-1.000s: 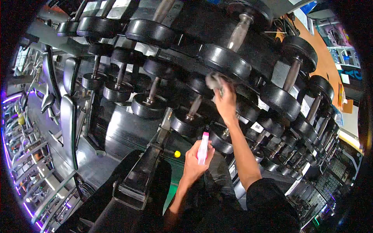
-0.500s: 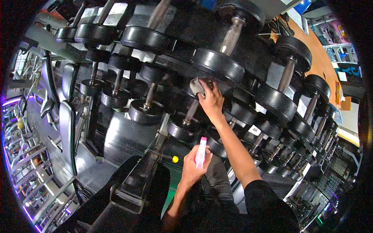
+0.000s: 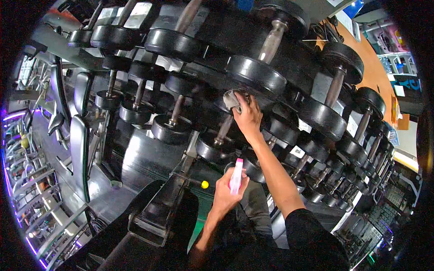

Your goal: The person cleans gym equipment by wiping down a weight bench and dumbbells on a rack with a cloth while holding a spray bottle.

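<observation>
The right hand [image 3: 250,119] is closed around a crumpled pale cloth [image 3: 231,100], its fingers bent over the bunch, and holds it at the far head of a lower-row dumbbell [image 3: 224,129]. That dumbbell lies at the middle of the scene, its handle running from the far head to the near head [image 3: 211,148]; hand and cloth hide much of the far end, so how firmly the cloth presses there is impossible to tell. The left hand [image 3: 223,194], nearer and slightly to the left, is wrapped around a translucent bottle with a pink top [image 3: 235,177], held upright just beside the near side of the lower row; whether a finger sits on a trigger cannot be made out. The cloth looks light, soft and easy to fold, best gripped as a bunched pad under the fingertips. The bottle seems light and fairly stiff, easiest to hold around its upper part. The dumbbell looks heavy and rigid, with smooth black heads that could be slippery if damp; the bare metal handle is the sounder place to grasp. A larger dumbbell [image 3: 257,74] sits on the upper row beyond the right hand, another lower-row one [image 3: 172,129] lies to the left, and a yellow knob [image 3: 205,184] shows left of the bottle.
</observation>
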The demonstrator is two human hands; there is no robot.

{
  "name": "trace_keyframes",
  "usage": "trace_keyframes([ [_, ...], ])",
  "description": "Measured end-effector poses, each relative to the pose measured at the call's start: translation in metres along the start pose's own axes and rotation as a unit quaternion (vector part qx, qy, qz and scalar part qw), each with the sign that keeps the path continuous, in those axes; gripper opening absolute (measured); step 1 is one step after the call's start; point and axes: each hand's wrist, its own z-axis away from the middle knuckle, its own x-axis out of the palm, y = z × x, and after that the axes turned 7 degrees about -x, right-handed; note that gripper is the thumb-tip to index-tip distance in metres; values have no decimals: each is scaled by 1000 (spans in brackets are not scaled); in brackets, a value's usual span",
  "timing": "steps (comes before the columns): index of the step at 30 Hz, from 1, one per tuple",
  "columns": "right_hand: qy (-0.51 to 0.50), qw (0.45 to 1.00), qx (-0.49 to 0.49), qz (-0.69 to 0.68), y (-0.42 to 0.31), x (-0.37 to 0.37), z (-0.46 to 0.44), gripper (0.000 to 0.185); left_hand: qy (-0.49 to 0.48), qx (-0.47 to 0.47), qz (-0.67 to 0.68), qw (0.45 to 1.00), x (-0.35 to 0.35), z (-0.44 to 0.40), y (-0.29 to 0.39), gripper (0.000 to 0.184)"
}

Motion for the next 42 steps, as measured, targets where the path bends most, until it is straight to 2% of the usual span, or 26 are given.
trace_keyframes([
  [3, -18, 999, 26, 0, 2, 3, 7, 55, 3, -3, 0, 1000, -1, 2, -6, 19],
  [5, 13, 1000, 6, 7, 3, 5, 5, 55, 2, -7, -4, 1000, 0, 1, -10, 19],
  [7, 13, 1000, 4, -6, 2, 2, 5, 56, -1, 25, -7, 1000, 2, 2, -17, 23],
  [11, 23, 999, -28, -18, 2, -4, 10, 57, -12, 22, 1, 1000, 2, 3, -18, 23],
  [15, 1, 997, -56, -59, 20, -9, 33, 57, -6, 12, -2, 1000, 0, 5, -21, 23],
  [17, 5, 997, -31, -65, 27, -10, 47, 60, -2, 6, 3, 1000, 0, 4, -21, 22],
  [19, -5, 995, -28, -91, 30, -17, 55, 61, 7, 48, -13, 999, 0, 3, -21, 21],
  [20, -5, 994, 11, -111, 30, -19, 57, 61, 9, 49, -12, 999, 0, 3, -19, 21],
  [21, -6, 990, 50, -131, 32, -21, 59, 60, 10, 22, 11, 1000, 0, 4, -16, 21],
  [25, 25, 992, 32, -122, 37, -15, 62, 56, 3, -26, 34, 999, -2, 4, -16, 21],
  [35, 46, 987, 51, -145, 23, -31, 45, 50, 10, -23, 28, 999, -2, 3, -17, 19],
  [37, 50, 986, 39, -156, 14, -35, 35, 49, 14, -18, 17, 1000, -3, 3, -16, 20],
  [38, 58, 992, 6, -111, 13, -30, 32, 50, 13, -18, 16, 1000, -3, 3, -15, 20],
  [39, 48, 992, -39, -113, 13, -26, 23, 52, 10, -24, 20, 999, -3, 3, -14, 21],
  [41, -56, 998, 5, -20, 6, -10, 10, 52, 7, -29, 23, 999, -3, 2, -13, 21],
  [42, -69, 995, 22, -62, 8, -11, 5, 53, 13, -15, 5, 1000, -3, 2, -12, 22],
])
